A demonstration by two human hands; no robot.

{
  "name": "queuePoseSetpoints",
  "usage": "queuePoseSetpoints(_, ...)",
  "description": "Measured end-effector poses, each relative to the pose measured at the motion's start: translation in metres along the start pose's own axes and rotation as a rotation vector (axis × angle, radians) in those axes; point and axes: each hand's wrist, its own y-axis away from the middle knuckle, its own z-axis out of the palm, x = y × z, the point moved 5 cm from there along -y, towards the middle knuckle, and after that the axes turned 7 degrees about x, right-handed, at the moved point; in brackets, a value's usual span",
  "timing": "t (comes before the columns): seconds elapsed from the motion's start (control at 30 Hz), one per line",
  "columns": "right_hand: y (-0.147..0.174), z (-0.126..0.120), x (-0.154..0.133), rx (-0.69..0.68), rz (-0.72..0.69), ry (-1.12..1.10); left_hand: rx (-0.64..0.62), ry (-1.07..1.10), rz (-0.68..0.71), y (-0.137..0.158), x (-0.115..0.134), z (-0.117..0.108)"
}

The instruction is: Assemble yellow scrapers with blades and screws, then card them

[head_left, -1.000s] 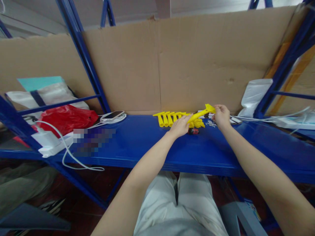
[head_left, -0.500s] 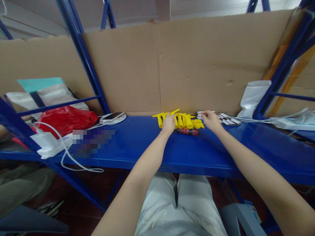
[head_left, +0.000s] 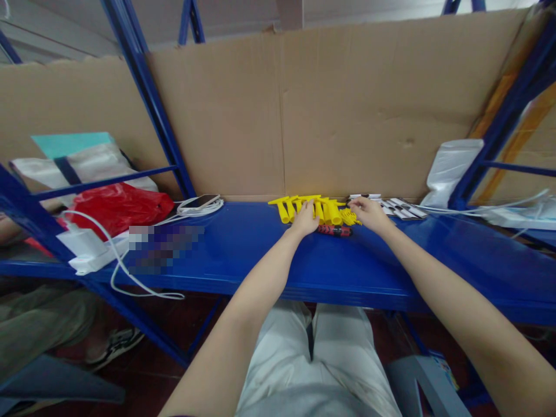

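A row of yellow T-shaped plastic pieces lies on the blue shelf. My left hand rests over the middle of this row, fingers stretched out and partly covering several pieces. To the right, my right hand has its fingertips drawn together beside a pile of small yellow parts; whatever they pinch, if anything, is too small to make out. A red and black screwdriver-like handle lies in front of the row, its left end hidden by my left hand. White and black strips lie right of my right hand.
Cardboard stands behind the blue shelf. At left are a phone on a coiled white cable, a red plastic bag and a power strip. A white pouch leans at right. Another person's leg shows at lower left.
My left hand has shifted right and slightly down. A yellow piece that stuck up at its fingertips now lies level with the row. My right hand has moved slightly left toward the small yellow parts.
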Motion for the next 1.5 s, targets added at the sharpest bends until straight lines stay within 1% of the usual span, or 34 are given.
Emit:
queuePoseSetpoints(0.1, 0.002, 0.002, -0.004, -0.035, -0.044, -0.025, 0.0, -0.011, 0.028, 0.002, 0.006, -0.002)
queuePoseSetpoints(0.2, 0.004, 0.003, -0.006, -0.068, -0.049, -0.025, 0.008, -0.021, 0.053, 0.003, 0.009, -0.002)
queuePoseSetpoints(0.37, 0.005, 0.004, -0.007, -0.109, -0.064, -0.03, 0.025, -0.057, -0.007, 0.005, 0.006, -0.005)
queuePoseSetpoints(0.53, 0.005, 0.006, -0.008, -0.13, -0.065, -0.063, 0.017, -0.079, -0.05, 0.007, 0.006, -0.008)
queuePoseSetpoints(0.73, 0.007, 0.009, -0.01, -0.18, -0.054, -0.097, 0.004, -0.102, -0.065, 0.008, 0.006, -0.007)
queuePoseSetpoints(1.17, 0.009, 0.012, -0.01, -0.228, -0.074, -0.076, -0.026, -0.095, -0.072, 0.007, 0.004, -0.005)
queuePoseSetpoints(1.33, 0.009, 0.013, -0.009, -0.236, -0.064, -0.079, 0.007, -0.062, -0.058, 0.004, 0.004, -0.005)
queuePoseSetpoints(1.5, 0.008, 0.014, -0.008, -0.242, -0.053, -0.087, 0.079, -0.006, -0.053, 0.001, 0.003, -0.006)
